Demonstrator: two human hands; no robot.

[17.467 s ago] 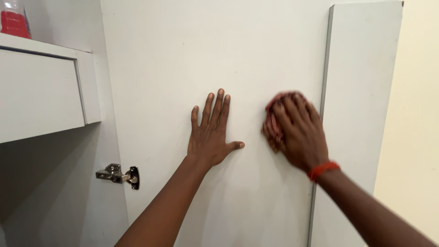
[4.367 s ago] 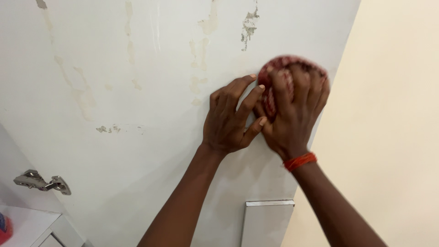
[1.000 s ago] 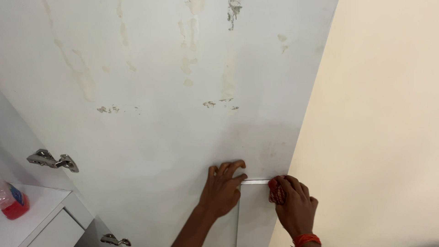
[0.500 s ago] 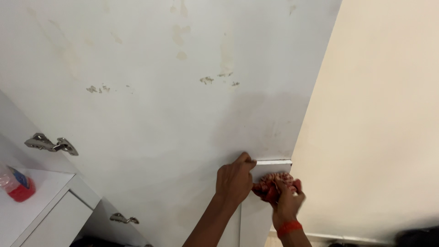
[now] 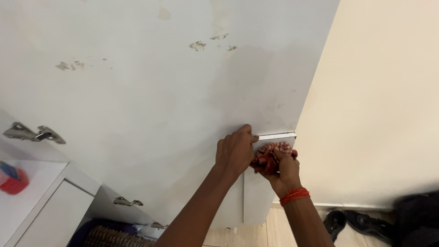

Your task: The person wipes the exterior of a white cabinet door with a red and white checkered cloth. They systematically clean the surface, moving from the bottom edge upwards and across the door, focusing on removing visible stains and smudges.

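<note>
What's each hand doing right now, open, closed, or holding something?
Left hand: curled shut on the top edge of the narrow white panel.
Right hand: shut on a red patterned cloth, pressed against that panel.

Red-capped bottle [image 5: 13, 179] (blurred) cut by left edge
</note>
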